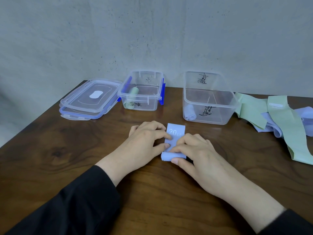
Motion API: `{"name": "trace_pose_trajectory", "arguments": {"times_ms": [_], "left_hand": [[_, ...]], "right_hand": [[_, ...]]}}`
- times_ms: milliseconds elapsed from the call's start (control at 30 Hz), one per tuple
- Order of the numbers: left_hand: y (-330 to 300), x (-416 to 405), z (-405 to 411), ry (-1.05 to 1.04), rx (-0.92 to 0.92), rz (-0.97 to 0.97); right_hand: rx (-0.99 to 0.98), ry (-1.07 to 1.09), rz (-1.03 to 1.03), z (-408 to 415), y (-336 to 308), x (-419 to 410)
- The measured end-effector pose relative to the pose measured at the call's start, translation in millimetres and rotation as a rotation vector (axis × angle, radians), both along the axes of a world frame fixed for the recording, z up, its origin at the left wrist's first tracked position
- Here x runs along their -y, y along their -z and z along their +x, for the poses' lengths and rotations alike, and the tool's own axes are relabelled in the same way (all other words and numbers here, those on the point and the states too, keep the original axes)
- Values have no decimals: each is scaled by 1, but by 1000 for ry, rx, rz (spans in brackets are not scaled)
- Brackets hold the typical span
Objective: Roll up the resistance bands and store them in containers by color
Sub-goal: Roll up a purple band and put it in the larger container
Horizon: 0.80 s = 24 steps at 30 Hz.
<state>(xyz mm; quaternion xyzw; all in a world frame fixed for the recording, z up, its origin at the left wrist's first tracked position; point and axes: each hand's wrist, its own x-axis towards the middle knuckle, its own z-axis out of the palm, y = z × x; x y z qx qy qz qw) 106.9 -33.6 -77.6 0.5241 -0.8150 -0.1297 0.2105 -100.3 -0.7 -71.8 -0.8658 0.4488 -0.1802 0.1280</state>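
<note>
A light blue band (175, 131) marked "20 LB" lies on the table, its near end rolled into a small roll. My left hand (147, 138) presses on its left side and my right hand (194, 150) grips the roll with thumb and fingers. Behind, a small clear container (153, 106) with blue clips holds a rolled green band (131, 100). A larger clear container (220, 116) holds a rolled blue band (190, 112). Loose green bands (286, 122) and blue bands (271, 128) lie piled at the right.
Two clear lids (89, 100) are stacked at the back left. A grey wall runs behind the wooden table (67, 150), whose left edge slants toward me.
</note>
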Motion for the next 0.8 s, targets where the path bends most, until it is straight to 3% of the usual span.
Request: {"name": "trace_pose_trajectory", "arguments": {"times_ms": [300, 800], "left_hand": [[0, 3, 2, -31, 108, 6], [2, 4, 2, -85, 60, -4]], "right_hand": [[8, 17, -34, -1, -2, 0], [25, 33, -10, -1, -2, 0]]}}
